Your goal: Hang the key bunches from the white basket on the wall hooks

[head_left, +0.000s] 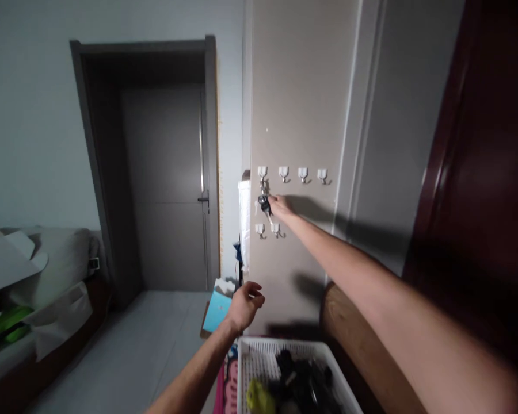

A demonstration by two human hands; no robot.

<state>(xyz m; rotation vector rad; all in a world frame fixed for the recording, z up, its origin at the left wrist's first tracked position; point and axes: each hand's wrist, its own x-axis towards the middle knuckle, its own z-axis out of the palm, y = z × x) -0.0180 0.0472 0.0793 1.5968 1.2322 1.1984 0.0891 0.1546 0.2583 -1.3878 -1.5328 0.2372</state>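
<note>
My right hand is raised to the beige panel, its fingers closed at a bunch of keys with dark heads. The metal ring of the keys is right at the leftmost white hook of the upper row; whether the hook bears their weight I cannot tell. Lower down, my left hand hovers in front of the panel with loosely bent fingers apart and nothing in them. Beneath it stands a white plastic basket holding black items and a yellow-green thing.
Several more white hooks are fixed to the panel. A light-blue box stands on the floor beside it. Right of the basket is a rounded wooden piece. A grey door and a cluttered sofa are to the left.
</note>
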